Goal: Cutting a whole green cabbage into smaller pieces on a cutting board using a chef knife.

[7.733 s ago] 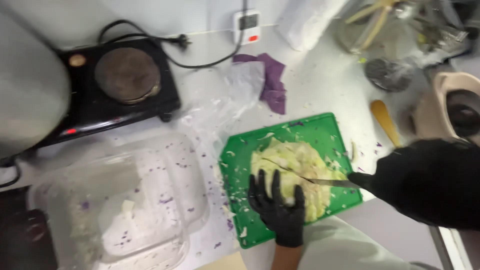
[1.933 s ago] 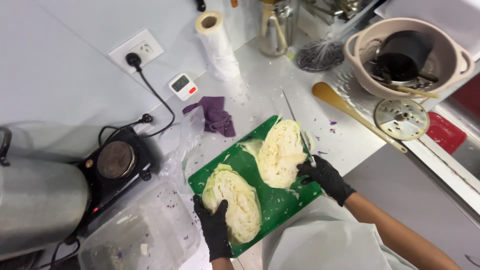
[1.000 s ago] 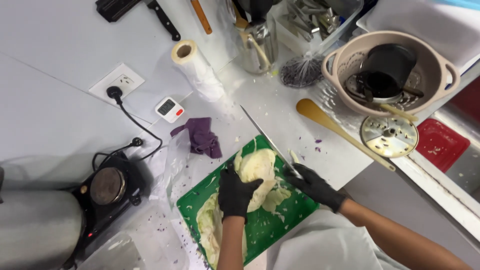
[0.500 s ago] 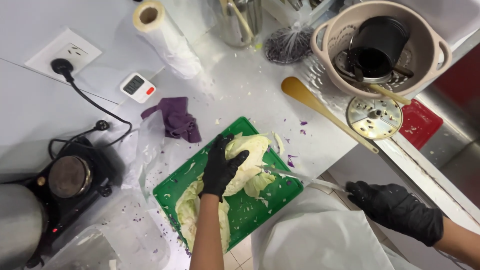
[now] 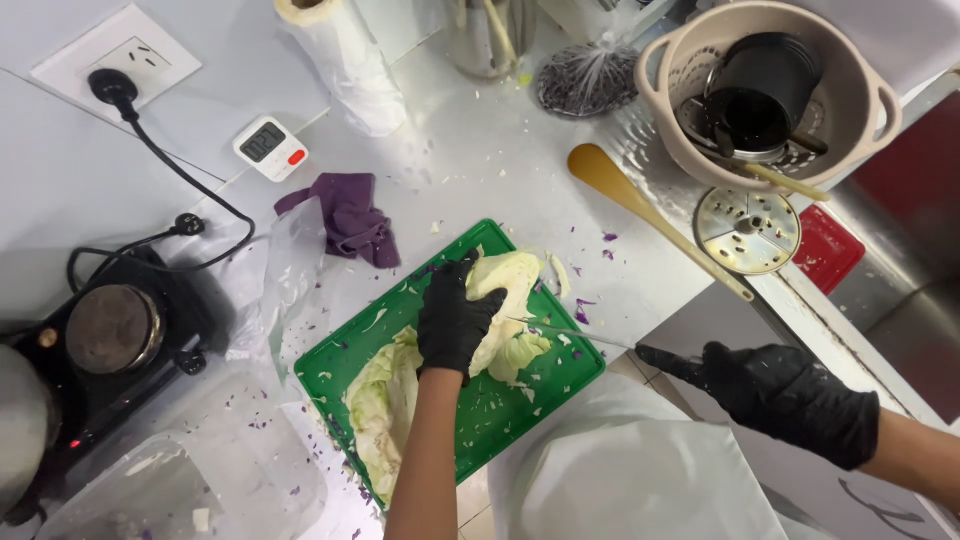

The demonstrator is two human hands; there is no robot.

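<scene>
Right hand [image 5: 790, 395], black-gloved, fist closed round knife [image 5: 590, 338] handle; blade tip entering the cabbage half [image 5: 505, 305] from its right side. Left hand [image 5: 455, 322], gloved, fingers curled, pressing down on that half near mid green cutting board [image 5: 520, 400]. Second half [image 5: 380, 415] flat on board's near-left part, seemingly uncut. Judged: halving done, slicing barely begun, both halves remaining. Beyond: purple cloth [image 5: 350, 215], wooden spoon [image 5: 650, 215], slicer disc [image 5: 748, 230], bowl [image 5: 680, 110] of utensils, small timer [image 5: 270, 147].
</scene>
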